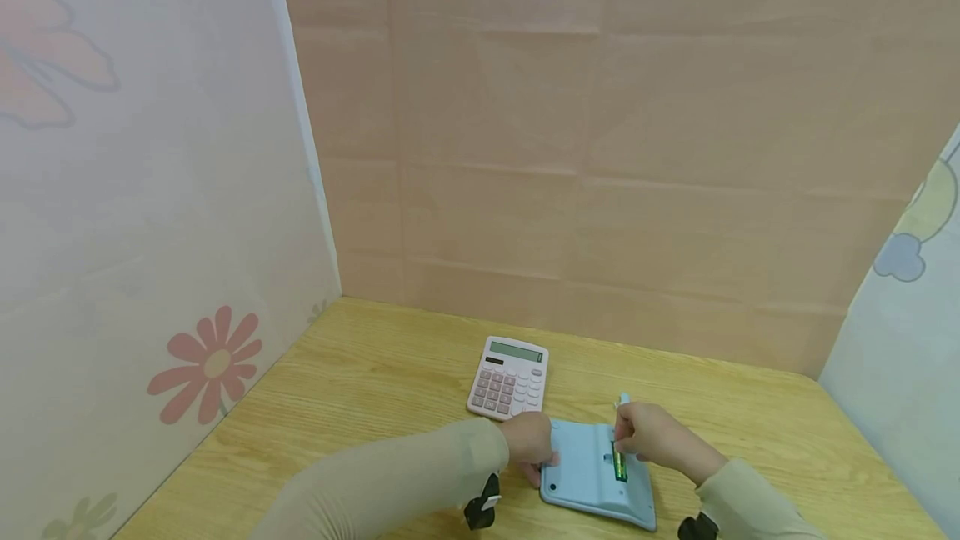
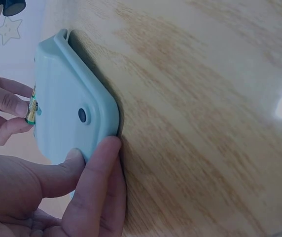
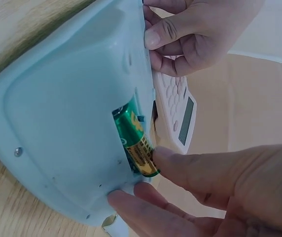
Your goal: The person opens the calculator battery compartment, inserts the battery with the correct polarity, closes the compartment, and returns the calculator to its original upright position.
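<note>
A light blue calculator (image 1: 577, 465) lies face down on the wooden table, its battery slot uncovered. My left hand (image 1: 531, 444) grips its left edge, with the thumb (image 2: 64, 173) on the back and the other fingers along the side. A green and gold battery (image 3: 133, 140) sits in the slot, one end tilted up out of it. My right hand (image 1: 656, 437) holds that raised end, the thumb (image 3: 180, 165) pressing on it while other fingertips touch the calculator's back. Beyond those fingers lies a small pale blue piece (image 1: 624, 398), partly hidden.
A pink calculator (image 1: 510, 382) lies face up just behind the blue one, close to my left hand. The table (image 1: 405, 357) ends at a brown back wall, with patterned panels on the left and right. A black band (image 1: 482, 502) is on the left wrist.
</note>
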`<state>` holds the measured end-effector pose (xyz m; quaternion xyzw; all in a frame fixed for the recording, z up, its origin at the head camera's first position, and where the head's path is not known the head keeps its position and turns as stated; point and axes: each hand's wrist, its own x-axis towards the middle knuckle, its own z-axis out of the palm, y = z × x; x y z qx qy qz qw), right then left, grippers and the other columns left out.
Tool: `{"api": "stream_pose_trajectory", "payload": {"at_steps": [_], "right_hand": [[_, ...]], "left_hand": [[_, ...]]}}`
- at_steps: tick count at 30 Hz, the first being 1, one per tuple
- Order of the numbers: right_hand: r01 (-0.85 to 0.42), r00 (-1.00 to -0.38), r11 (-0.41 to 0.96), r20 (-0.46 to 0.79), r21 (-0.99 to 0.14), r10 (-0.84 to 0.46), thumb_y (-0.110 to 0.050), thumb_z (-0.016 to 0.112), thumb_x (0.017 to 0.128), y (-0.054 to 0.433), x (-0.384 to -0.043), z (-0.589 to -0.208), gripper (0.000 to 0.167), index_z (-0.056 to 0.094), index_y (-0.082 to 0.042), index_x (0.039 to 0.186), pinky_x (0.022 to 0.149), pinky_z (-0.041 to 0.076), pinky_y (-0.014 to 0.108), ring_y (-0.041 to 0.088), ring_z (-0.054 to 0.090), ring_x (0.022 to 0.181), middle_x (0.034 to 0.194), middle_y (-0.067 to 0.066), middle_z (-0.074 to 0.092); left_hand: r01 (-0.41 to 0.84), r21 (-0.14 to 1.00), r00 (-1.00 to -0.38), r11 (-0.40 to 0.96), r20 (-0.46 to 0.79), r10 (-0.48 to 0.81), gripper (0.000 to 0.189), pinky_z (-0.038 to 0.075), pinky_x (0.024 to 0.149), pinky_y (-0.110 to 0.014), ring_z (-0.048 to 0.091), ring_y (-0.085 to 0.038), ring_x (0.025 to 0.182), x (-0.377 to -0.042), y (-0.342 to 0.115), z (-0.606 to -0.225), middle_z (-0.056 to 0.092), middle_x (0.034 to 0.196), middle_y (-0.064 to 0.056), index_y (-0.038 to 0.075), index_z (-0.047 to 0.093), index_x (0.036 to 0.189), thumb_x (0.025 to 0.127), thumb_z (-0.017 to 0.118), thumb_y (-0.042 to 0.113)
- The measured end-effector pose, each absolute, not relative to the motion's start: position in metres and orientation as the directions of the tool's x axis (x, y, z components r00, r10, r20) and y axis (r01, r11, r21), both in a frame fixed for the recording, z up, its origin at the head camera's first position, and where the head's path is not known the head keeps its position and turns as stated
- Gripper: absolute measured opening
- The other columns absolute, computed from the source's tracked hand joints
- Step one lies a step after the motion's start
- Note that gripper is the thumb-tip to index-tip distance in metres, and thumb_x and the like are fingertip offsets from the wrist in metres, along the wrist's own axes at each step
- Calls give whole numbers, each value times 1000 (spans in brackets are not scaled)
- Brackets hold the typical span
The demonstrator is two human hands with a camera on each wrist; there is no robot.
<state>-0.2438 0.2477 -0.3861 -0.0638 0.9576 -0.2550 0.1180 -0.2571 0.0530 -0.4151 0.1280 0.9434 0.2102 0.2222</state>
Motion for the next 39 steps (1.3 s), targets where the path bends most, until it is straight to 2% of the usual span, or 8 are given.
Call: {"api": "stream_pose_trajectory", "payload": {"at_steps": [7, 18, 29, 39], "right_hand": [[-66, -963, 869, -196, -491, -184, 6, 72, 80, 249, -244, -388, 23, 52, -6, 79, 56, 53, 28, 15, 53, 68, 74, 4, 52], [-64, -963, 871, -199, -488, -183, 7, 71, 81, 245, -243, -387, 24, 51, -5, 76, 56, 55, 29, 16, 54, 68, 72, 5, 50], [-71, -960, 869, -204, -490, -193, 6, 70, 82, 246, -243, -386, 24, 50, -5, 75, 54, 50, 28, 16, 51, 66, 72, 5, 49], [-91, -961, 861, -183, -500, -208, 8, 72, 80, 247, -245, -388, 27, 49, -5, 72, 51, 46, 26, 16, 49, 62, 71, 5, 49]], "left_hand": [[148, 453, -869, 879, -366, 335, 26, 40, 51, -21, 52, -13, 52, -257, 52, -416, 55, 63, -5, 3, 56, 73, 88, 72, 16], [141, 461, -870, 876, -365, 332, 26, 41, 51, -20, 52, -13, 50, -258, 52, -416, 56, 62, -5, 2, 57, 72, 88, 72, 17], [122, 492, -866, 862, -371, 334, 25, 41, 50, -21, 53, -14, 51, -258, 52, -415, 56, 63, -6, 2, 57, 74, 87, 72, 16], [137, 458, -873, 878, -363, 325, 26, 41, 50, -21, 52, -13, 51, -258, 53, -416, 56, 62, -5, 3, 57, 72, 87, 73, 16]]}}
